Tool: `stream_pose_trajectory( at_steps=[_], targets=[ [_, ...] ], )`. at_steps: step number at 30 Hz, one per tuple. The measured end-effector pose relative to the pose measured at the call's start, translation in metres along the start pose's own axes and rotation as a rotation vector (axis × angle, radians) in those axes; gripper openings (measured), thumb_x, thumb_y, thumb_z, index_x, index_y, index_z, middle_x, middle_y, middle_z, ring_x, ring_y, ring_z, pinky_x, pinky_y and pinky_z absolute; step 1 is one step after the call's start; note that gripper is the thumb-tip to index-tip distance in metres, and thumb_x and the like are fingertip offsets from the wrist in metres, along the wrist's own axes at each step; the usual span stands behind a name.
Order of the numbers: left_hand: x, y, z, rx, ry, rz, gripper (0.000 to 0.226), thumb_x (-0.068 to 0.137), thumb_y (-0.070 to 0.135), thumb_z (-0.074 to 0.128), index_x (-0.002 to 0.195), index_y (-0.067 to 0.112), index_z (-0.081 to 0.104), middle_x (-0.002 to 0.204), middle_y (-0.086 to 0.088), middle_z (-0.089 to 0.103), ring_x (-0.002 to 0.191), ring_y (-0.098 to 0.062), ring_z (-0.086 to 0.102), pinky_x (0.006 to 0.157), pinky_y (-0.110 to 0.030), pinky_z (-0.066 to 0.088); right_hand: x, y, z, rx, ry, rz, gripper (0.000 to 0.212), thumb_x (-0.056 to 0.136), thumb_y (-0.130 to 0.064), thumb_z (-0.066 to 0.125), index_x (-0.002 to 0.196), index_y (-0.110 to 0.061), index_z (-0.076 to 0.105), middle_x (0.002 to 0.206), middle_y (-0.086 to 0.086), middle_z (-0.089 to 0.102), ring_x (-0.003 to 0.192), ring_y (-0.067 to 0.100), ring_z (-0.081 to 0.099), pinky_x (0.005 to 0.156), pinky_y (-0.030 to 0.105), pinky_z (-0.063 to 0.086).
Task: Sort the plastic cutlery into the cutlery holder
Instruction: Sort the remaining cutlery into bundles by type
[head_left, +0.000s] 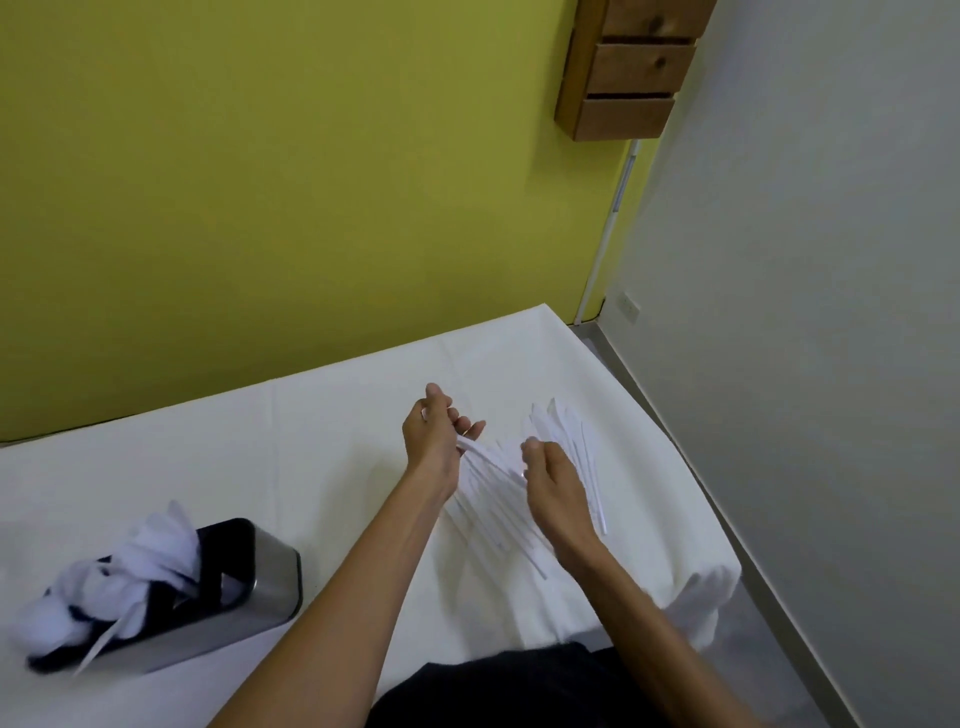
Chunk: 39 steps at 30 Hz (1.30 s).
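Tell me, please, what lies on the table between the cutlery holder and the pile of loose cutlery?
In the head view, only the left forearm crosses above it; the white tablecloth between the cutlery holder and the cutlery pile is bare.

White cloth-covered table (332, 415) — smooth, creased near the far edge, draped over the right corner. Yellow-green wall (291, 171) behind it. Grey wall (810, 270) on the right, carrying a white socket (629, 307) low down. Wooden drawer unit (631, 67) — three drawers, mounted high at the corner. White pipe (609, 223) running down the corner below it. Grey floor (769, 639) alongside the table.
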<state>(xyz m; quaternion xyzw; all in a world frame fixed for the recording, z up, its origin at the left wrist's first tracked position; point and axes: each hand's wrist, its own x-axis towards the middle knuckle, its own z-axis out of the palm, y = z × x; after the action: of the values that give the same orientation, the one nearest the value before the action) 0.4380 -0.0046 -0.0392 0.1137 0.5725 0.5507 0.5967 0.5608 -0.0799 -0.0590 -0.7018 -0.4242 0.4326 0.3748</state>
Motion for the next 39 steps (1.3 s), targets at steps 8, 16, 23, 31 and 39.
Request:
stream_pose_trajectory(
  at_steps=[8,16,23,31,39],
  targets=[
    [-0.03,0.039,-0.041,-0.021,0.027,0.242,0.04,0.106,0.039,0.043,0.075,0.013,0.046,0.063,-0.001,0.04,0.052,-0.013,0.045,0.061,-0.031,0.056,-0.022,-0.061,0.055,0.671,-0.16,0.376,0.036,0.107,-0.026,0.036,0.12,0.001,0.057,0.122,0.016,0.061,0.115,0.028,0.062,0.097,0.04,0.052],
    [-0.071,0.144,-0.151,-0.051,0.156,0.533,0.038,0.106,0.038,0.043,0.076,0.016,0.041,0.064,0.004,0.032,0.049,-0.011,0.028,0.049,-0.026,0.036,-0.08,-0.085,0.141,0.065,-0.454,-0.007,0.03,0.103,-0.034,0.04,0.122,-0.025,0.061,0.122,-0.006,0.06,0.11,0.009,0.057,0.098,0.036,0.049],
    [-0.106,0.201,-0.267,-0.021,0.348,0.672,0.045,0.104,0.046,0.046,0.07,0.016,0.046,0.059,0.005,0.033,0.048,-0.013,0.027,0.047,-0.026,0.029,-0.118,-0.07,0.211,-0.342,-0.546,-0.586,0.032,0.104,-0.018,0.04,0.132,-0.005,0.05,0.139,0.009,0.051,0.116,0.015,0.046,0.097,0.021,0.034],
    [-0.118,0.189,-0.316,0.006,0.426,0.682,0.05,0.104,0.048,0.043,0.067,0.015,0.046,0.059,0.001,0.03,0.048,-0.014,0.027,0.049,-0.028,0.027,-0.124,-0.052,0.234,-0.443,-0.481,-0.657,0.049,0.106,-0.025,0.038,0.151,-0.008,0.032,0.158,0.004,0.03,0.143,0.02,0.029,0.115,0.024,0.023],
    [-0.104,0.134,-0.324,0.539,0.454,0.794,0.043,0.106,0.04,0.04,0.069,0.02,0.046,0.061,0.01,0.047,0.06,-0.011,0.045,0.064,-0.027,0.039,-0.125,-0.049,0.234,-0.456,-0.45,-0.702,0.049,0.106,-0.031,0.034,0.152,-0.014,0.032,0.156,0.001,0.031,0.14,0.019,0.033,0.114,0.03,0.031]
  ],
)
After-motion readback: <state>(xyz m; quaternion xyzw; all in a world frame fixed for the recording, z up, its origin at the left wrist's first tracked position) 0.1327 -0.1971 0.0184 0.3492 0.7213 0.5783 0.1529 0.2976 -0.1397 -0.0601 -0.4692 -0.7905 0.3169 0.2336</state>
